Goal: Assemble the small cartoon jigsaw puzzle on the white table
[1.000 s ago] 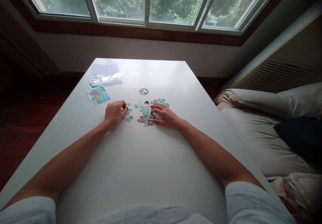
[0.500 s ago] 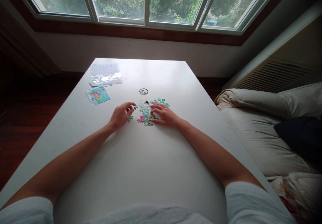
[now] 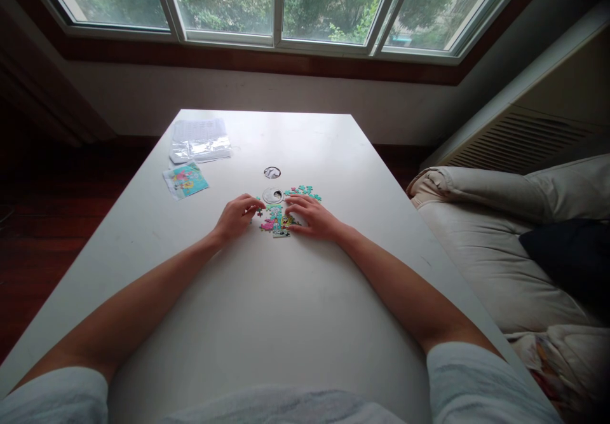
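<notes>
A small joined patch of colourful jigsaw (image 3: 275, 222) lies on the white table (image 3: 267, 322). My left hand (image 3: 235, 216) rests just left of it, fingers pinched on a teal puzzle piece (image 3: 260, 210) at the patch's upper left edge. My right hand (image 3: 312, 217) lies flat on the patch's right side, fingers spread and pressing on it. Several loose teal pieces (image 3: 304, 191) sit just beyond my right fingers.
A picture card (image 3: 185, 180) and a clear plastic bag over paper (image 3: 199, 140) lie at the table's far left. Two round cable holes (image 3: 272, 173) sit behind the puzzle. A cushioned sofa (image 3: 500, 233) runs along the right. Windows fill the far wall.
My left hand has moved right from the loose pieces on the left towards the joined patch, carrying a teal piece. My right hand has stayed on the patch.
</notes>
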The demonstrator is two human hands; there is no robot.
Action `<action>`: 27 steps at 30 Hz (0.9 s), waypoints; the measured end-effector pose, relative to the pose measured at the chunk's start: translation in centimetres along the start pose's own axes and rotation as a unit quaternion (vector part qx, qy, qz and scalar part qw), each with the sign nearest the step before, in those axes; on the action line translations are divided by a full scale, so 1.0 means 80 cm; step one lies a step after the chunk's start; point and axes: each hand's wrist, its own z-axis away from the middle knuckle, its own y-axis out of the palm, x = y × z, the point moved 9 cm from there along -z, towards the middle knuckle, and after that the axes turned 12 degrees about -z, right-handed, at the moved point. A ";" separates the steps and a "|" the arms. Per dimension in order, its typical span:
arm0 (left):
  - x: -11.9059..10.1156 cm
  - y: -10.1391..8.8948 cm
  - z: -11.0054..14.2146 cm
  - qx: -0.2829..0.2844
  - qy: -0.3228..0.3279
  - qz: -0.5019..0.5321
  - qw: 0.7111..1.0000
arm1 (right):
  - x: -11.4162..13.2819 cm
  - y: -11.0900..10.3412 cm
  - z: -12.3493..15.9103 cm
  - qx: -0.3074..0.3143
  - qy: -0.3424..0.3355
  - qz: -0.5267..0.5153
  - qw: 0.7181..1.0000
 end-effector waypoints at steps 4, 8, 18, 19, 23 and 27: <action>-0.001 0.008 -0.001 -0.001 -0.012 -0.002 1.000 | 0.006 0.001 -0.001 0.006 -0.008 0.006 1.000; 0.002 0.013 0.000 0.004 -0.039 -0.015 0.999 | 0.011 0.003 -0.001 0.015 -0.014 0.011 1.000; -0.002 0.012 0.003 -0.008 -0.056 -0.048 0.997 | 0.019 0.012 -0.005 0.024 -0.039 0.022 0.999; -0.002 0.012 0.004 -0.009 -0.058 -0.048 0.997 | 0.019 0.013 -0.005 0.025 -0.040 0.022 0.999; 0.002 0.011 0.005 -0.015 -0.075 -0.045 0.996 | 0.020 0.013 -0.005 0.024 -0.040 0.020 0.999; 0.003 0.011 0.005 -0.026 -0.077 -0.027 0.996 | 0.021 0.013 -0.004 0.022 -0.041 0.017 0.999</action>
